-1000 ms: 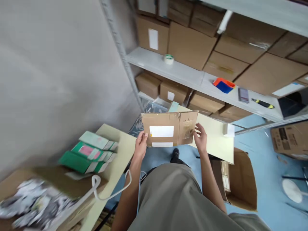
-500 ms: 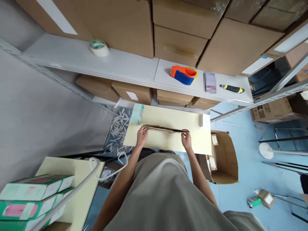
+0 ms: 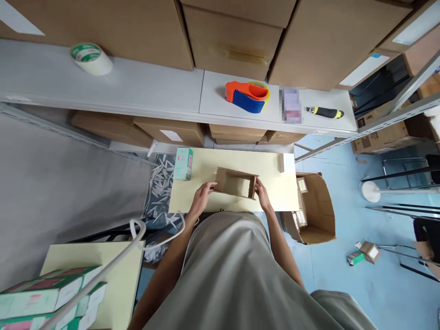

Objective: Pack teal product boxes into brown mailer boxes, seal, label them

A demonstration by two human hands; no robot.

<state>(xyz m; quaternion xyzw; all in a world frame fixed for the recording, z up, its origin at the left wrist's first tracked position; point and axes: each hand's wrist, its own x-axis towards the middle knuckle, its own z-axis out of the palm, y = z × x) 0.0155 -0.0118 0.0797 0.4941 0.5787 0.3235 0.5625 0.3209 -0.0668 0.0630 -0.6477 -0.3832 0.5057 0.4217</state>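
A small brown cardboard box stands opened out into a hollow sleeve on the pale yellow table. My left hand grips its left end, fingers curled on the edge. The box's right end is pinched by my right hand. A mint green carton stands at the table's left far corner.
A white shelf beyond the table carries a tape roll, an orange and blue tape dispenser and a black and yellow knife. An open carton sits on the blue floor at right. Green boxes lie at lower left.
The flat cardboard box I held upright was brought down to the table and spread open into a sleeve. My view swung from the left wall to the shelf and table.
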